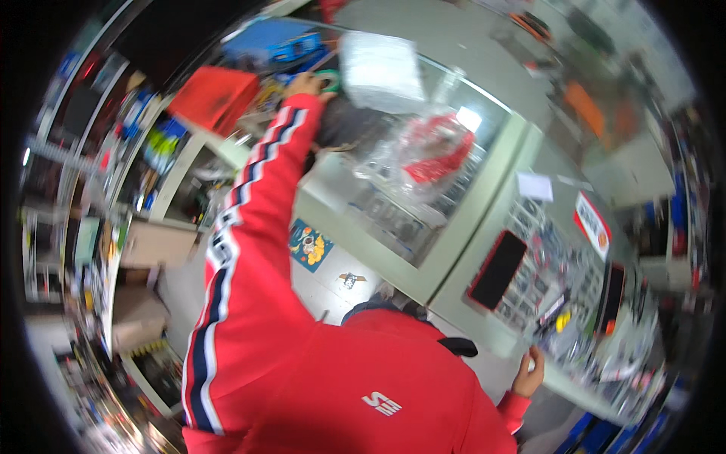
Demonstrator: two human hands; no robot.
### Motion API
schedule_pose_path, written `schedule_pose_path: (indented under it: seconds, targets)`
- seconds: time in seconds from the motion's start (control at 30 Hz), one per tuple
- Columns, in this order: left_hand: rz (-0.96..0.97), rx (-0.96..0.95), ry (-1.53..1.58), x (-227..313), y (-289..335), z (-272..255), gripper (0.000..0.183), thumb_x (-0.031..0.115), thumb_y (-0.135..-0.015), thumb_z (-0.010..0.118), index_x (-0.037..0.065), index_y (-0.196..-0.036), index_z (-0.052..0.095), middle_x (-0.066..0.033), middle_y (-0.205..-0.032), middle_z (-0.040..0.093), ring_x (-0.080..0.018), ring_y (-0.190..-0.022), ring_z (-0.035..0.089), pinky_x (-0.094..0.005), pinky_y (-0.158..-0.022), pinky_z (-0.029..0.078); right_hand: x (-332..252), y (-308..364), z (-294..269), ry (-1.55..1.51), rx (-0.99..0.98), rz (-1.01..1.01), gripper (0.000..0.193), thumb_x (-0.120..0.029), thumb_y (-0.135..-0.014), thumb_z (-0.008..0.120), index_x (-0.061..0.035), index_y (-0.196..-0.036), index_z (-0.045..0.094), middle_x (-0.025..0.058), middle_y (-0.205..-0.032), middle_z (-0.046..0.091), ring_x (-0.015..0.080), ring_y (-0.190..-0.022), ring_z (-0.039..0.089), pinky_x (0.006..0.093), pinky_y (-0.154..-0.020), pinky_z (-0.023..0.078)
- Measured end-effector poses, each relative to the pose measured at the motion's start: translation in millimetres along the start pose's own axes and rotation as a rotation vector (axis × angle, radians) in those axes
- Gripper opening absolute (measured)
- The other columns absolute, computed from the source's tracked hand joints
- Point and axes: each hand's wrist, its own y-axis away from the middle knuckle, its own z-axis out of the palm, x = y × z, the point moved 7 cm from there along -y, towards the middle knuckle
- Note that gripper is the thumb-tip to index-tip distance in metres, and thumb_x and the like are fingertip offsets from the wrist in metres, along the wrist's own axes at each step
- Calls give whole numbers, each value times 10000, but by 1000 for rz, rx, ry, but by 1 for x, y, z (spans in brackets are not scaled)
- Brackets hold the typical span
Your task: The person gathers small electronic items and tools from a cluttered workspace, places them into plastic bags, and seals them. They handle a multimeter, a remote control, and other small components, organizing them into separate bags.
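While left hand (305, 84) touches green ring (330, 78), white box (380, 69) sits adj.

Red bag (437, 151) — black screen (497, 270).

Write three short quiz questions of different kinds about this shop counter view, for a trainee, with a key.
1. True or false: the left hand reaches up to a green ring on the glass counter.
2. What colour is the box to the left of the outstretched arm?
A. red
B. white
C. yellow
3. Which part of the counter does the right hand touch?

Key
1. True.
2. A.
3. Its near edge, below the dark phone that lies on the glass.
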Motion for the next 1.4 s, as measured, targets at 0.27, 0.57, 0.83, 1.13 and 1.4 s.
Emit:
schedule_pose_path:
  seconds: [0.27, 0.57, 0.83, 1.13, 1.4]
  targets:
    - [79, -22, 224, 87, -18, -59, 325, 324, -758, 464, 60, -924, 557, -106, -903, 574, -246, -826, 550, -352, -668, 453, -25, 58, -44, 80, 254, 33, 224, -66, -701, 545, -49, -924, 550, 121, -903, 559, 293, -862, 502, 340, -774, 380]
    - [519, -1239, 1428, 468, 299, -91, 331, 313, -792, 461, 13, -922, 512, -78, -813, 571, -174, -739, 545, -279, -632, 435, -30, 145, -114, -678, 491, 90, 262, -78, -761, 512, 5, -1010, 504, 105, -981, 525, 183, -921, 487, 292, -806, 372]
    - [988, -2150, 1626, 625, 640, -246, 318, 263, -867, 330, -4, -963, 474, -93, -799, 556, -136, -725, 511, -240, -705, 377, 83, 360, -204, -722, 983, 323, 283, -85, -769, 518, -17, -1042, 488, 81, -1071, 448, 134, -857, 481, 261, -775, 386]
    - [1416, -2245, 1117, 628, 875, -293, 285, 92, -785, 492, -23, -1043, 453, -90, -956, 522, -150, -889, 499, -275, -791, 383, 130, 572, -257, 152, 1267, 652, 263, -50, -613, 619, -60, -871, 572, 103, -935, 537, 254, -882, 510, 311, -751, 412]
    - [1734, -2543, 846, 615, 1024, -323, 297, 92, -781, 476, -38, -1044, 435, -99, -916, 537, -152, -818, 527, -253, -751, 397, 160, 696, -261, 404, 1475, 874, 155, -52, -631, 609, -57, -777, 558, 60, -823, 542, 236, -752, 527, 316, -678, 423]
